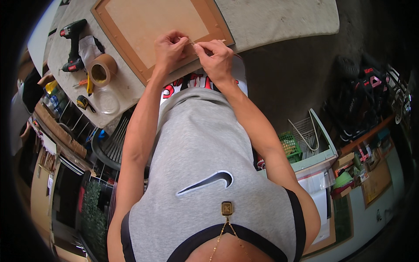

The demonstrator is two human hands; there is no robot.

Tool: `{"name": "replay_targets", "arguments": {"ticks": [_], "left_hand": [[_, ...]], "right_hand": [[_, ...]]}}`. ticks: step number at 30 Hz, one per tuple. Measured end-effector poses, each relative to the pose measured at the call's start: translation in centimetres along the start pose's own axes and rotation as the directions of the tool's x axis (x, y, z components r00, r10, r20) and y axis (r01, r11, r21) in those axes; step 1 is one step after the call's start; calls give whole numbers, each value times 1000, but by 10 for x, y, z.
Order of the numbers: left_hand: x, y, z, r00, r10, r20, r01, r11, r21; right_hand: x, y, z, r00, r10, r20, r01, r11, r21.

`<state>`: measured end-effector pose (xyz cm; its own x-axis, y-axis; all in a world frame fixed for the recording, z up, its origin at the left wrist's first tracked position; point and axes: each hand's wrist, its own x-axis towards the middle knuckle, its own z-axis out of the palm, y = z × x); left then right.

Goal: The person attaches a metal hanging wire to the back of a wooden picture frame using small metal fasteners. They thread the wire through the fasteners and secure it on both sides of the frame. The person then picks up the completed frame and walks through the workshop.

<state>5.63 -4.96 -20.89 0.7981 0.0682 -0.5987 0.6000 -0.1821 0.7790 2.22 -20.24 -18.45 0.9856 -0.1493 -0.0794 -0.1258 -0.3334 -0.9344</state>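
**Pinching a thin strip at the frame's near edge**

Working close in front of the body, both hands meet at the near edge of a wooden frame (131, 32) that lies back-side up on a grey-covered workbench (279, 17). The left hand (170, 48) is curled shut, thumb and fingertips pinched on one end of a thin pale strip (205, 42), probably tape. The right hand (217, 59) is also closed, pinching the same strip a little further right, where it runs along the frame's border. The strip lies on or just above the wood; which, I cannot tell.

Judging from the grip, the main risk is that the strip goes down crooked or wrinkles if the two hands pull unevenly. It could also fold and stick to itself or to a fingertip. The frame's near corner sits at the bench edge, so a firm press there could tip or slide it.

Further left, a brown tape roll (103, 70) stands just beside the frame, with a clear round lid or dish (107, 101) nearer the bench edge. A cordless drill (73, 46) lies beyond, partly on a white cloth (89, 48), and small yellow-handled tools (87, 85) rest between; their kind is too small to tell.

The frame's far side is cut off at the picture's top. The fingers hide the strip's ends, and the person's torso covers the floor below the bench.
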Motion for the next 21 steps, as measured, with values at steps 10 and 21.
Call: {"name": "replay_targets", "arguments": {"ticks": [10, 21], "left_hand": [[5, -5, -2, 1000, -28, 10, 28, 999, -37], [6, 1, -1, 997, -67, 29, 70, 992, -109]], "right_hand": [[0, 3, 10, 986, -151, -65, 135, 971, -199], [0, 7, 15, 979, -181, -96, 154, 958, -242]]}}
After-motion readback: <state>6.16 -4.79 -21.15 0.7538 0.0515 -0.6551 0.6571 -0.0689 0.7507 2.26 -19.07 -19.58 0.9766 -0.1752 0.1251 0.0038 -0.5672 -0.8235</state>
